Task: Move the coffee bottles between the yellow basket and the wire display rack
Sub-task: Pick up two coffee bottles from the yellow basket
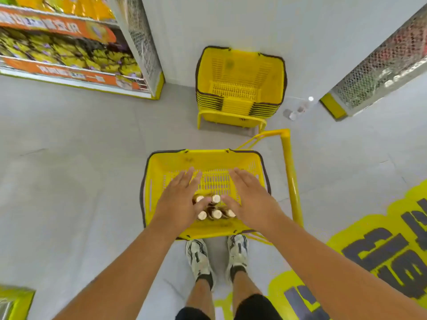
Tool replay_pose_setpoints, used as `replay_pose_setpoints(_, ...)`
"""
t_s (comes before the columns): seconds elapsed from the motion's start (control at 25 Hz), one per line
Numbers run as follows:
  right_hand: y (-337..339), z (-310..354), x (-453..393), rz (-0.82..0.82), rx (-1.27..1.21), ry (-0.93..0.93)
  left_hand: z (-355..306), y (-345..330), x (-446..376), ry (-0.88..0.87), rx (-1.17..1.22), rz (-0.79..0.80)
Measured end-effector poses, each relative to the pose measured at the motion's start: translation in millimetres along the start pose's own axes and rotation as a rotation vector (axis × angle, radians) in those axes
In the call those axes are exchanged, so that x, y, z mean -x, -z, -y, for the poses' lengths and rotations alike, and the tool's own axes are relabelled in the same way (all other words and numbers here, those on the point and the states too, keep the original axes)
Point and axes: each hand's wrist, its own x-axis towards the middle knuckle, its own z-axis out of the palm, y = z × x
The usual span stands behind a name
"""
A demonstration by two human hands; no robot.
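A yellow basket (161,162) with dark handles stands on the floor just ahead of my feet. Several brown coffee bottles (216,213) with cream caps stand upright in a cluster near its front wall. My left hand (179,199) hovers over the left side of the cluster, fingers spread and straight, its thumb close to the caps. My right hand (249,197) hovers over the right side, fingers straight, covering part of one bottle. Neither hand grips a bottle. No wire display rack shows plainly; only mesh shelf ends are in view.
A stack of yellow baskets (240,75) sits on a yellow stand ahead. A yellow post (291,179) rises right of my basket. Snack shelves (69,49) stand far left, a mesh-sided shelf end (379,68) far right. Small bottles (298,109) lie by it. Yellow floor lettering (381,250) lies right.
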Motion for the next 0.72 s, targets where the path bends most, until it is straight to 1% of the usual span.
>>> replay_pose_setpoints(0.16, -73, -44, -62, 0.127, -0.038, -0.041, 40, -76, -36, 0.049, -0.026, 0.099)
replay_pose_setpoints(0.28, -121, -69, -94, 0.225, -0.032, -0.050, 63, -118, -54, 0.068, -0.045, 0.181)
replay_pose_setpoints(0.36, -144, -84, -110, 0.254, -0.031, -0.038, 73, -143, -65, 0.059, -0.042, 0.232)
replay_pose_setpoints(0.52, -174, -99, -131, 0.276, -0.034, 0.020, 86, -172, -81, 0.028, -0.096, 0.322)
replay_pose_setpoints(0.72, -196, -106, -146, 0.341, -0.006, 0.111, 92, -184, -105, -0.002, -0.183, 0.439)
